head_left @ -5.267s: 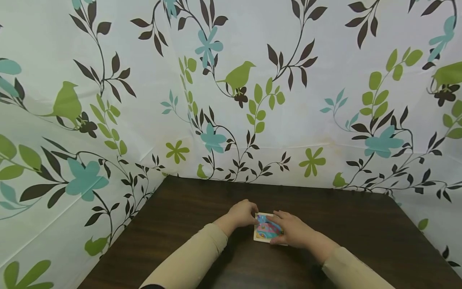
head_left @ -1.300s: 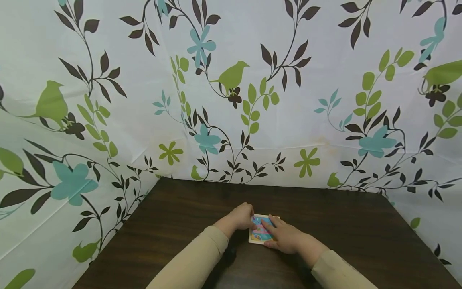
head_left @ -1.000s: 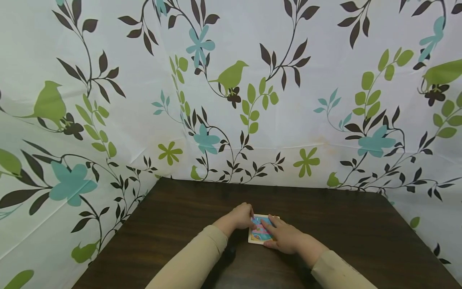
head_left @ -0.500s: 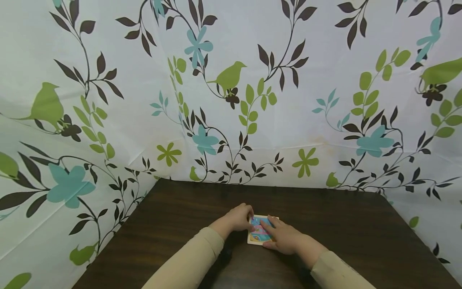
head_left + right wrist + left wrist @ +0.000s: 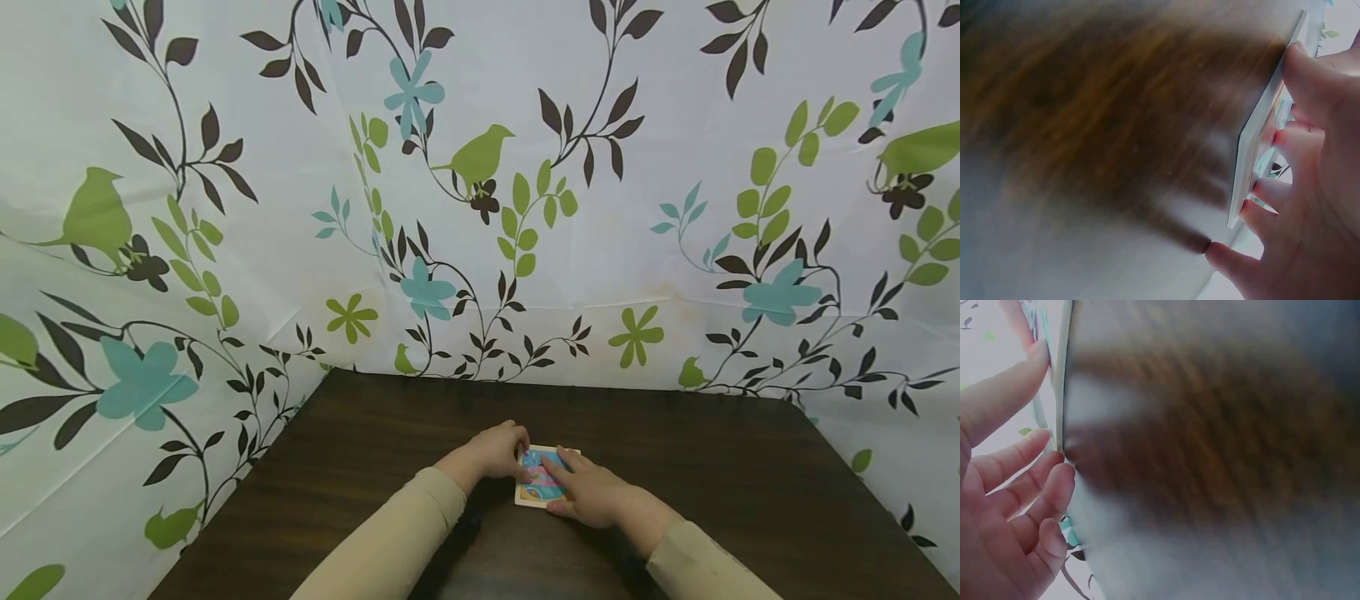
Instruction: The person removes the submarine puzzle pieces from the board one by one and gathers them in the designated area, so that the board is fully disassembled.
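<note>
A small square picture board (image 5: 530,497) with a pale rim and a pink, blue and orange picture lies flat on the dark table; it resembles a tray puzzle. My left hand (image 5: 491,451) is curled at its left side. In the left wrist view its thumb (image 5: 1034,359) rests on the board's face while fingers meet the board edge (image 5: 1062,381). My right hand (image 5: 596,493) spreads over the board's right part, hiding it. In the right wrist view its thumb lies at the near rim (image 5: 1249,147), several fingertips touch the face, and one finger (image 5: 1225,257) touches the table.
The dark wood-grain table (image 5: 390,425) extends around the board. A white cloth (image 5: 570,275) printed with birds, leaves and flowers hangs behind and to the left of it.
Compared with the oldest frame, the right hand lies further over the picture and the whole view has shifted slightly. During the last second the hands and board hardly move.
</note>
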A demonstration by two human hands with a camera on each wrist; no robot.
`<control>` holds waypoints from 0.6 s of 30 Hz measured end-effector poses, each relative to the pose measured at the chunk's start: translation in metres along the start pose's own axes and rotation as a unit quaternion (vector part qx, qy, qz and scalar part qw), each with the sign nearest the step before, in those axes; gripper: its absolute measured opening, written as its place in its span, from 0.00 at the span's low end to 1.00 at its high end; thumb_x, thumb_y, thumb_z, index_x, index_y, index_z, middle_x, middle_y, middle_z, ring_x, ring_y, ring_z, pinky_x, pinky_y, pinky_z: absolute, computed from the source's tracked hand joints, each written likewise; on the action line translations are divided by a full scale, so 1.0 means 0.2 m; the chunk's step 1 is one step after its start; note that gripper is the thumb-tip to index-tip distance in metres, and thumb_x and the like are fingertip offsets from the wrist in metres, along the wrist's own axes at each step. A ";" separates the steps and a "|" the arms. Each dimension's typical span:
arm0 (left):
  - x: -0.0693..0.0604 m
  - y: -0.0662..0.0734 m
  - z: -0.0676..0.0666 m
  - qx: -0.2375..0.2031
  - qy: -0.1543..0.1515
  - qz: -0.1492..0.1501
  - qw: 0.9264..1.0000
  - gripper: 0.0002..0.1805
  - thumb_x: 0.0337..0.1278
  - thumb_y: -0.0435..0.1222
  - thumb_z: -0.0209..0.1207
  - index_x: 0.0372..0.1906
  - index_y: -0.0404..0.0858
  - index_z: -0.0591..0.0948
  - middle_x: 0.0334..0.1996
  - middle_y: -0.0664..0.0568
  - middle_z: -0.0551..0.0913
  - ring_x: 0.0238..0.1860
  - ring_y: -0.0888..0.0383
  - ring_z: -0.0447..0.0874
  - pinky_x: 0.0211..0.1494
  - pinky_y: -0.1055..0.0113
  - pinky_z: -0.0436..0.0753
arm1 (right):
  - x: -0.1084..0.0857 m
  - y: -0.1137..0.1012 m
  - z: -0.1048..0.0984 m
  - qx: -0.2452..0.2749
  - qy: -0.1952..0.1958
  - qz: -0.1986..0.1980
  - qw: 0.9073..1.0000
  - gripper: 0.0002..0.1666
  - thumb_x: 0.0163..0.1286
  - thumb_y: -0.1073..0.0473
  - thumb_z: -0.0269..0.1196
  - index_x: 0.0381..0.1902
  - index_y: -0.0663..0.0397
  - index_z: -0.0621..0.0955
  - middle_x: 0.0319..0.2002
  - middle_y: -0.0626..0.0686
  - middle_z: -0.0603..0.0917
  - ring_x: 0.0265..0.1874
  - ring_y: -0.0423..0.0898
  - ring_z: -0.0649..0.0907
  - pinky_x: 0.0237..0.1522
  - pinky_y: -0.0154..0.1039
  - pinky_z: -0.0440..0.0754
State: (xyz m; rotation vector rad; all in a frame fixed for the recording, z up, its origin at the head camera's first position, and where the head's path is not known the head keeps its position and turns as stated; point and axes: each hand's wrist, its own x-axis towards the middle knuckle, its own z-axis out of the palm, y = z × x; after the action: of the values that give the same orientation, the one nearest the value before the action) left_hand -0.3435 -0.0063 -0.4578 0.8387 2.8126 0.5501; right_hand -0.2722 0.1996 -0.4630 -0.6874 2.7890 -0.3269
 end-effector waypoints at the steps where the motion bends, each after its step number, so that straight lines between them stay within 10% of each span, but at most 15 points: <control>1: 0.01 0.00 0.00 0.003 -0.002 -0.002 1.000 0.24 0.41 0.48 0.77 0.42 0.44 0.81 0.35 0.59 0.72 0.33 0.62 0.72 0.41 0.65 0.76 | 0.00 0.00 0.00 0.001 0.000 0.000 1.000 0.46 0.69 0.33 0.57 0.77 0.48 0.61 0.75 0.64 0.54 0.71 0.66 0.57 0.62 0.65 0.64; 18: 0.08 -0.01 0.00 -0.028 -0.045 -0.023 0.998 0.24 0.38 0.43 0.79 0.38 0.42 0.77 0.34 0.56 0.71 0.34 0.59 0.71 0.42 0.65 0.74 | -0.01 -0.01 -0.01 0.001 0.008 -0.005 1.000 0.45 0.69 0.35 0.58 0.76 0.50 0.62 0.74 0.65 0.56 0.70 0.67 0.59 0.60 0.66 0.65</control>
State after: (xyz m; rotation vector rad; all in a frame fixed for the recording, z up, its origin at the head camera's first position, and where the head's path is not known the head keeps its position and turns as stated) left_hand -0.3592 0.0007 -0.4590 0.7653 2.7150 0.5666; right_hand -0.2701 0.1991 -0.4595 -0.7017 2.8008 -0.3370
